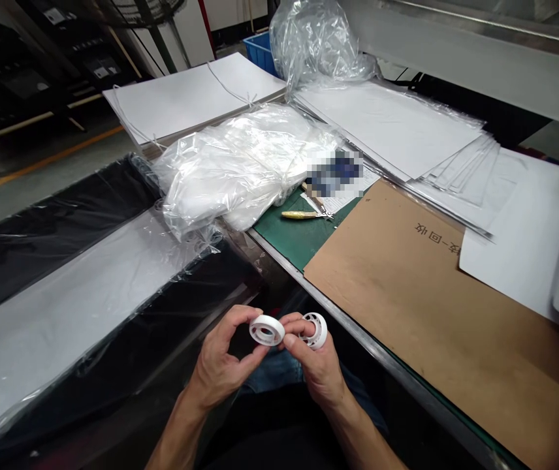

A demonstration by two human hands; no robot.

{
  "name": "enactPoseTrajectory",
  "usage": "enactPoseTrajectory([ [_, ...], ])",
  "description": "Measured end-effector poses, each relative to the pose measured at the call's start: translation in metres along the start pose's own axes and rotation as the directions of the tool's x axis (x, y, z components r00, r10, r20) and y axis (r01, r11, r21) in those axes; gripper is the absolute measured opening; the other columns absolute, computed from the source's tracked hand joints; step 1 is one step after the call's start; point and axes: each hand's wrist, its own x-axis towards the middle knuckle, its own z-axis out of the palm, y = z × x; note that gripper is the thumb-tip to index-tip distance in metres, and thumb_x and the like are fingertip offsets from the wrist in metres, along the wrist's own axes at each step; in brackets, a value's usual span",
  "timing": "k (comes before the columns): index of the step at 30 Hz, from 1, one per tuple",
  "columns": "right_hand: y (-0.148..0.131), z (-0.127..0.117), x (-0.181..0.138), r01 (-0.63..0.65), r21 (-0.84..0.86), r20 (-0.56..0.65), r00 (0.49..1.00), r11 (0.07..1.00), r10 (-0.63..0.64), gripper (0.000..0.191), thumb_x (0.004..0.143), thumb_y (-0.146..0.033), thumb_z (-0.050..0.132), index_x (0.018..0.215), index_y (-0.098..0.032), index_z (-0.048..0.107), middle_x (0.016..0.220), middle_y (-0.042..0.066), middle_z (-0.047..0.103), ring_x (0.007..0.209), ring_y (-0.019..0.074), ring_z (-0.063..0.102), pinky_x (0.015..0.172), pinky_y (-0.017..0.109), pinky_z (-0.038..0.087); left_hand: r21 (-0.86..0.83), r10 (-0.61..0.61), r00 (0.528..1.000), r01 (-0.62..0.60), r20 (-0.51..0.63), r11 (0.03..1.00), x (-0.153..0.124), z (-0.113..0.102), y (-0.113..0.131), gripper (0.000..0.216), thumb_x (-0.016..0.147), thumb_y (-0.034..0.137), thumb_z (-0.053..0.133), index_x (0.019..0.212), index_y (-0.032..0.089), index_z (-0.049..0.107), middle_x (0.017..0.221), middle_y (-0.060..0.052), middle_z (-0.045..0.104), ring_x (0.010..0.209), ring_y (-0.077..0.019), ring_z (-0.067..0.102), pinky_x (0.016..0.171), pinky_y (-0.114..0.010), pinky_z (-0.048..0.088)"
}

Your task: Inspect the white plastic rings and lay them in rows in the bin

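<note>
Between the thumb and fingers of my left hand (225,359) is a white plastic ring (266,331), tilted so that its open centre shows. My right hand (316,365) has a second white plastic ring (319,331), with small openings around its inside, lodged over or against its fingers. The right thumb and fingertips also touch the edge of the first ring. Both hands are close together above my lap, beside the table's metal edge. Part of the second ring is hidden behind the right fingers.
Yellow-handled nippers (302,215) lie on the green tabletop (287,241), beside a brown cardboard sheet (431,313). Clear plastic bags (245,163) lie beyond. White sheets (387,124) are stacked at the back right. A black plastic-lined box (162,313) stands at left.
</note>
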Motion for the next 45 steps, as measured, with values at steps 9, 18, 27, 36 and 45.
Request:
enactPoseTrajectory([
  [9, 0.005, 0.001, 0.002, -0.03, -0.05, -0.066, 0.997, 0.998, 0.026, 0.018, 0.095, -0.033, 0.072, 0.084, -0.023, 0.082, 0.086, 0.003, 0.068, 0.082, 0.0203, 0.058, 0.077, 0.033, 0.046, 0.12, 0.15, 0.986, -0.157, 0.07, 0.98, 0.009, -0.005, 0.01, 0.05, 0.09, 0.009, 0.072, 0.136, 0.022, 0.058, 0.105, -0.006, 0.072, 0.089, -0.0185, 0.068, 0.082, -0.032, 0.058],
  [18, 0.008, 0.002, 0.001, -0.161, -0.076, -0.058, 0.986, 0.984, 0.157, 0.027, 0.097, -0.034, 0.067, 0.08, -0.02, 0.082, 0.085, 0.004, 0.07, 0.081, 0.0208, 0.058, 0.077, 0.033, 0.046, 0.114, 0.18, 0.981, -0.187, 0.066, 0.976, 0.012, -0.009, 0.015, 0.05, 0.083, 0.018, 0.081, 0.129, 0.02, 0.06, 0.094, -0.004, 0.07, 0.087, -0.0209, 0.067, 0.082, -0.036, 0.058],
  [27, 0.008, 0.005, 0.002, -0.183, -0.077, -0.061, 0.982, 0.98, 0.178, 0.033, 0.096, -0.035, 0.069, 0.069, -0.019, 0.078, 0.088, 0.006, 0.073, 0.082, 0.0212, 0.06, 0.078, 0.033, 0.048, 0.074, 0.043, 0.998, -0.046, 0.053, 0.996, 0.01, -0.012, 0.015, 0.043, 0.082, 0.026, 0.083, 0.119, 0.022, 0.062, 0.096, -0.004, 0.07, 0.085, -0.0199, 0.067, 0.076, -0.032, 0.058],
  [36, -0.004, 0.01, -0.004, -0.024, -0.021, 0.013, 1.0, 1.0, 0.024, 0.015, 0.096, -0.034, 0.074, 0.096, -0.028, 0.088, 0.102, 0.005, 0.07, 0.083, 0.0194, 0.068, 0.078, 0.034, 0.057, 0.114, -0.059, 0.997, 0.052, 0.056, 0.992, 0.008, -0.006, 0.009, 0.048, 0.07, 0.014, 0.074, 0.115, 0.023, 0.061, 0.11, -0.006, 0.072, 0.102, -0.0247, 0.073, 0.09, -0.036, 0.061],
  [45, 0.001, 0.006, -0.004, -0.079, -0.036, -0.012, 0.997, 0.996, 0.079, 0.017, 0.096, -0.035, 0.074, 0.094, -0.026, 0.088, 0.103, 0.006, 0.072, 0.084, 0.0195, 0.068, 0.079, 0.034, 0.057, 0.09, -0.195, 0.978, 0.188, 0.074, 0.978, 0.002, -0.006, 0.01, 0.046, 0.072, 0.018, 0.071, 0.116, 0.023, 0.058, 0.11, -0.006, 0.074, 0.101, -0.0249, 0.075, 0.092, -0.04, 0.062],
])
